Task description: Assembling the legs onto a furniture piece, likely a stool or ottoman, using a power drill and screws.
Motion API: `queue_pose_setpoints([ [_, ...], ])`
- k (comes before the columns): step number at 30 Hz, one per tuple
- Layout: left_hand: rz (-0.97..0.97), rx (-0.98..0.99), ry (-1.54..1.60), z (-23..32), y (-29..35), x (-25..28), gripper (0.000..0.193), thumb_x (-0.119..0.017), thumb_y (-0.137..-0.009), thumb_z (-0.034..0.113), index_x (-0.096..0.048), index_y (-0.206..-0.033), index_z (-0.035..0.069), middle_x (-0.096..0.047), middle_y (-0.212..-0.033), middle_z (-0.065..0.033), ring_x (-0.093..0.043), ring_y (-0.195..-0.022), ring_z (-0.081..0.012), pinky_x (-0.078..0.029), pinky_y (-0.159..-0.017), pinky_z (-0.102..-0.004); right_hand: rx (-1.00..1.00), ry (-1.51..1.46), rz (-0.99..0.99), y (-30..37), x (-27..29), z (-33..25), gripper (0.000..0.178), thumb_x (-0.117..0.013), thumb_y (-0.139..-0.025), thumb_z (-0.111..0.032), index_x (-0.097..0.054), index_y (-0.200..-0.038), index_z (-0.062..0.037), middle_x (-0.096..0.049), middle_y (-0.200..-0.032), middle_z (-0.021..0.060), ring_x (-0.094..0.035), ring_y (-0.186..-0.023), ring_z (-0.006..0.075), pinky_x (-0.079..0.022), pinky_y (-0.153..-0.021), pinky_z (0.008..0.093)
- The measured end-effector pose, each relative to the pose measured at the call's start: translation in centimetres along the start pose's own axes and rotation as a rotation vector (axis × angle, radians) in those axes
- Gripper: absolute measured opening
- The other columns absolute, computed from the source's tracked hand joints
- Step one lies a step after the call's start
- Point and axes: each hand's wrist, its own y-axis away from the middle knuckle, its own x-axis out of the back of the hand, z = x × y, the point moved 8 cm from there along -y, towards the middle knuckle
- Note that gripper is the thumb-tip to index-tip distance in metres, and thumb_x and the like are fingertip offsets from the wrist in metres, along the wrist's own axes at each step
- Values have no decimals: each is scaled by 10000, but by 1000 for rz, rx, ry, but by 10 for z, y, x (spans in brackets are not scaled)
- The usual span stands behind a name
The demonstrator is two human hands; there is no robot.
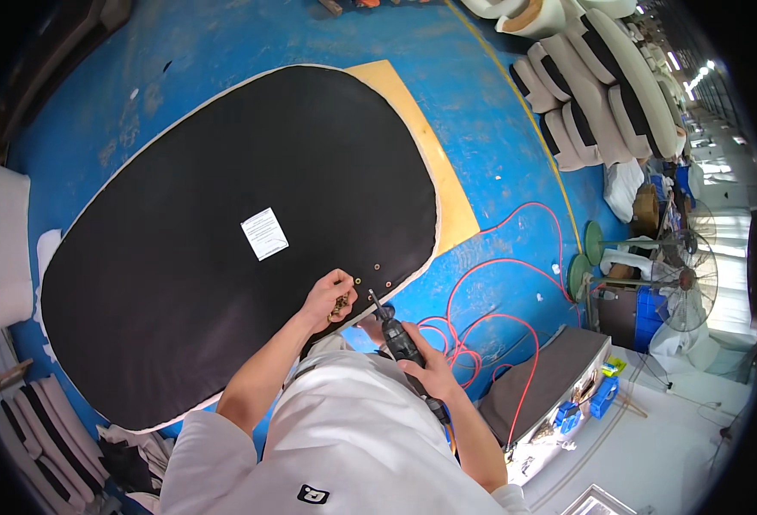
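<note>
Gripping a black power drill (402,342) in the right hand (430,369), with bit aimed toward 11 o'clock. Curling the left hand (323,302) around brass-coloured fasteners (338,309), fingertips near small rings (377,267), at 4 o'clock from a white label (263,233). Lying at 10 o'clock from both hands: a black fabric-covered oval panel (164,215). Jutting from beneath at 3 o'clock: a yellow board (451,202).

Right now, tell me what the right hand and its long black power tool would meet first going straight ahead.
Likely the large rounded black fabric panel: the tool in the right hand points onto it, near small round rings. The tip's height above the panel is unclear.
</note>
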Motion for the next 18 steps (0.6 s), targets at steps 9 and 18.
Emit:
queue_pose_setpoints([
  [9,127,-38,144,27,7,5,254,-553,-1053,268,-635,-1111,35,-576,-762,-23,-496,-521,-84,-324,-395,-221,-83,-92,-123,-40,-5,-24,789,-688,-920,-117,-306,-1610,-144,-546,-1439,116,-531,-1264,199,-381,-1104,324],
  [18,116,-260,415,42,-8,21,111,-614,-1004,138,-640,-1072,54,-572,-777,-28,-517,-560,-108,-345,-413,-227,-30,-12,-350,-97,12,-67,823,-697,-888,-75,-306,-1610,-131,-528,-1467,123,-531,-1250,180,-393,-1080,308],
])
